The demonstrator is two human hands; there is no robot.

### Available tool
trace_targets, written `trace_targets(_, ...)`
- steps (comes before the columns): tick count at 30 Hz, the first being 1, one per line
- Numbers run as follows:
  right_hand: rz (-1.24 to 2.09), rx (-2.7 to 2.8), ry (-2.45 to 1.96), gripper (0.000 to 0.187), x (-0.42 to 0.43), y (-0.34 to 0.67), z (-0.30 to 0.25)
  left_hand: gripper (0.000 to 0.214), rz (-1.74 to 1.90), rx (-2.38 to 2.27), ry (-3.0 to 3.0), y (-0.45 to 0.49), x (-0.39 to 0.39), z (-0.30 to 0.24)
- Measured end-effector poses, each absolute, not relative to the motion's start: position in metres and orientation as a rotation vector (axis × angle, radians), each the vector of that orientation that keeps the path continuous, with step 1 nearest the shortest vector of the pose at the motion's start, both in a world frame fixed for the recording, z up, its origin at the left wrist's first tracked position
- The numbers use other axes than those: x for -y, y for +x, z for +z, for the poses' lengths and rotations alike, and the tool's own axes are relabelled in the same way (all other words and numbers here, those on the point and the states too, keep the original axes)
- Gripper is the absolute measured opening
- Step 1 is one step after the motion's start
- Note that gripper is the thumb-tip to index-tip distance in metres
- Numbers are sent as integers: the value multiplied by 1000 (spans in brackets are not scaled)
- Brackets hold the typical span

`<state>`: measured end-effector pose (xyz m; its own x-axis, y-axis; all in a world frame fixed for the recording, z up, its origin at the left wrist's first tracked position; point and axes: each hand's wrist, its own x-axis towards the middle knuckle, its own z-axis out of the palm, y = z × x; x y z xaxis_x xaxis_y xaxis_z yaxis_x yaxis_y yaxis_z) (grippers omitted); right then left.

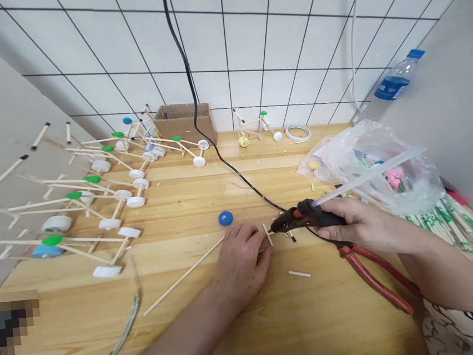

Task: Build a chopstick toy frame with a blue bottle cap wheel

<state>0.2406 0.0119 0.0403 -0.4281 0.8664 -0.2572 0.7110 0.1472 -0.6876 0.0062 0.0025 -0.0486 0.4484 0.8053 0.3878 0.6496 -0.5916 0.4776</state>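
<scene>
My right hand [349, 223] is wrapped around a black hot glue gun [297, 218], with a long translucent glue stick [370, 174] poking out of its back end. The gun's nozzle points left and meets a short wooden piece [267, 235] lying crosswise. My left hand [243, 260] rests on the table, its fingers closed on a long thin wooden stick [183, 277] whose far end is by that short piece. Just beyond my left hand lies a blue bottle cap [225, 218]. A loose short stick [300, 274] lies to the right of my left hand.
Several stick-and-cap models [99, 230] fill the left side. Red-handled pliers [376, 281] lie below my right hand. A plastic bag [368, 159], wrapped chopsticks [454, 223] and a bottle [397, 84] are at right. A cardboard box [187, 123] and tape roll [298, 133] stand behind; a black cord [236, 172] crosses the table.
</scene>
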Motion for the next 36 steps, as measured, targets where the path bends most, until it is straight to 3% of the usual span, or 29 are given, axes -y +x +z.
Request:
trace_targets(20,1099,2241,-1536,26,-13,239,41,11,857,-1248,2439,6,-1,-48)
trace_targets(36,1201,2237,-1500,35,-14,244,37,12,859,-1249,2423,6,-2,-50)
